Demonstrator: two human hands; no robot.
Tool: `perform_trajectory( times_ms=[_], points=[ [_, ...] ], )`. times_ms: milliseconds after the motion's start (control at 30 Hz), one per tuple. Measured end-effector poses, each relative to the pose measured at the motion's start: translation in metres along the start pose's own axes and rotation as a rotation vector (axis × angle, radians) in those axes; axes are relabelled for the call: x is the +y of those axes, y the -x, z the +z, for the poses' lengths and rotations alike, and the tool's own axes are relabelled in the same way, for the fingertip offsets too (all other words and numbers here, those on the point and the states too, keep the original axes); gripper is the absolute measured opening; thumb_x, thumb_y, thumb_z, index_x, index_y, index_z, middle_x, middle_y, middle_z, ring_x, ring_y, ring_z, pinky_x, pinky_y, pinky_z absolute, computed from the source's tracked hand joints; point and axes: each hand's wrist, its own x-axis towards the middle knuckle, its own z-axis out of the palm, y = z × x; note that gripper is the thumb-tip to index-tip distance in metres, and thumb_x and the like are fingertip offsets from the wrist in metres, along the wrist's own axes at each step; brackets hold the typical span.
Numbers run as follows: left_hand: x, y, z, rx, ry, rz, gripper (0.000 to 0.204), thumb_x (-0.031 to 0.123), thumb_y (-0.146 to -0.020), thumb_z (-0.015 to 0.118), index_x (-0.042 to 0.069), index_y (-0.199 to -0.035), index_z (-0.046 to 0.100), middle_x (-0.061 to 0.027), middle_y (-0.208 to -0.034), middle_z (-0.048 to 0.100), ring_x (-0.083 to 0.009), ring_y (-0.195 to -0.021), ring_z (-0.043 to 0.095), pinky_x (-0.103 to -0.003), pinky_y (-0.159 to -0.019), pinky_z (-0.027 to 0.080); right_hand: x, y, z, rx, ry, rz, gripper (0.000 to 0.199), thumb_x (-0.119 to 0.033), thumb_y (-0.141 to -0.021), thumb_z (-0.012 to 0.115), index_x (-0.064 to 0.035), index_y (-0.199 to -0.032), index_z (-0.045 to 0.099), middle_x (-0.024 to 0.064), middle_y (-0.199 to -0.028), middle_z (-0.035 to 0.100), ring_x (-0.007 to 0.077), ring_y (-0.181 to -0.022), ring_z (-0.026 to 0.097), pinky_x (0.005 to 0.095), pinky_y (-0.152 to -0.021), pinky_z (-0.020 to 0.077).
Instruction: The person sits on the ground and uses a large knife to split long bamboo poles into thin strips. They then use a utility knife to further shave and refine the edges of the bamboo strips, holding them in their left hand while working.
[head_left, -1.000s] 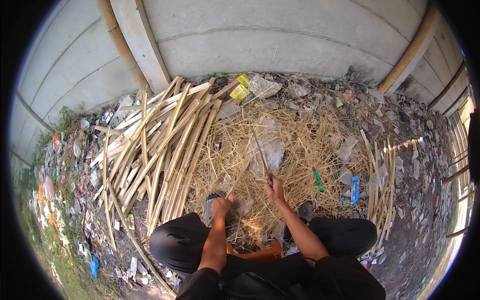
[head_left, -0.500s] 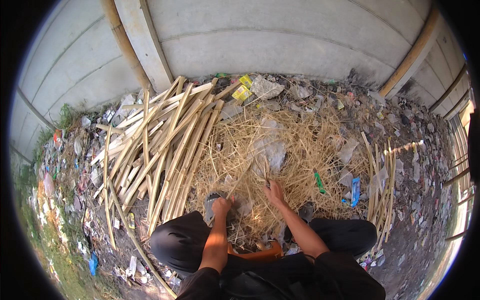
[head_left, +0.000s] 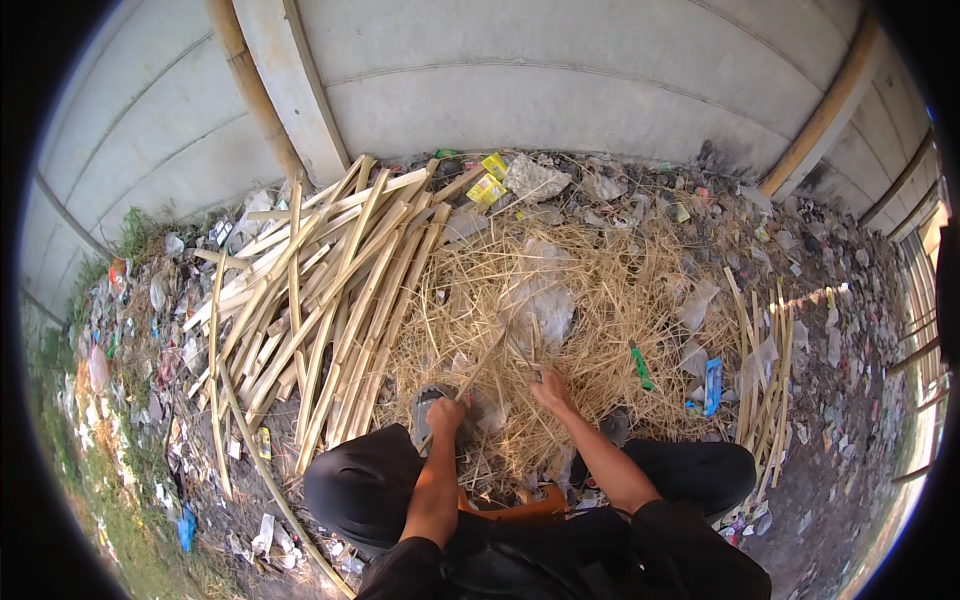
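Splitting: left hand [head_left: 445, 412] clenched around bamboo strip [head_left: 478, 366], right hand [head_left: 550, 392] grasping blade, hardly discernible; advance evenly, fingers clear.

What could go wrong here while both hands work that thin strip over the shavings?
The left hand grips a thin pale bamboo strip close to the right hand; a slip could cut fingers. The heap of straw-coloured shavings hides the ground underfoot, so footing may be unsure.

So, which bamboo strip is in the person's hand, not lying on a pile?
The thin strip gripped by the left hand. It slants up over the straw-like shavings, apart from the big pile at left.
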Motion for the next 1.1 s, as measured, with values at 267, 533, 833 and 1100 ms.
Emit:
perform_trajectory(
  times_ms=[267,533,833,1100],
  points=[
    [-0.03,0.002,0.017,0.226,0.028,-0.002,0.072,0.072,-0.085,0.073,0.0,-0.09,0.078,-0.023,-0.09,0.077,-0.0452,-0.089,0.077,-0.055,-0.08,0.062,-0.114,0.023,-0.061,0.248,-0.468,-0.287,0.021,-0.017,-0.095,0.061,0.0038,-0.097,0.057,0.017,-0.071,0.058,0.0276,-0.061,0.056,0.0458,-0.059,0.0425],
    [-0.015,0.001,0.004,0.124,0.028,0.039,0.07,0.071,-0.085,0.073,0.002,-0.094,0.081,-0.0235,-0.098,0.078,-0.0445,-0.095,0.077,-0.053,-0.087,0.062,-0.021,0.011,-0.015,-0.165,-0.121,0.094,0.024,-0.025,-0.096,0.062,-0.0006,-0.097,0.059,0.0078,-0.076,0.056,0.0229,-0.063,0.052,0.0431,-0.062,0.0451],
    [-0.022,0.0,0.02,0.264,0.009,0.046,0.072,0.074,-0.081,0.075,0.002,-0.087,0.08,-0.0217,-0.088,0.078,-0.0444,-0.087,0.078,-0.052,-0.08,0.063,-0.077,0.007,-0.035,0.404,-0.649,-0.467,0.034,-0.029,-0.102,0.056,0.0046,-0.105,0.064,0.014,-0.07,0.064,0.0262,-0.057,0.059,0.0416,-0.055,0.0431],
    [-0.021,0.013,0.013,0.239,-0.016,0.024,0.07,0.072,-0.082,0.074,0.003,-0.086,0.079,-0.0216,-0.09,0.078,-0.0441,-0.088,0.078,-0.052,-0.078,0.063,-0.042,0.013,-0.018,-0.037,-0.092,-0.074,0.031,-0.023,-0.101,0.063,0.0077,-0.108,0.063,0.0166,-0.074,0.061,0.021,-0.062,0.056,0.044,-0.059,0.0452]
  ],
)
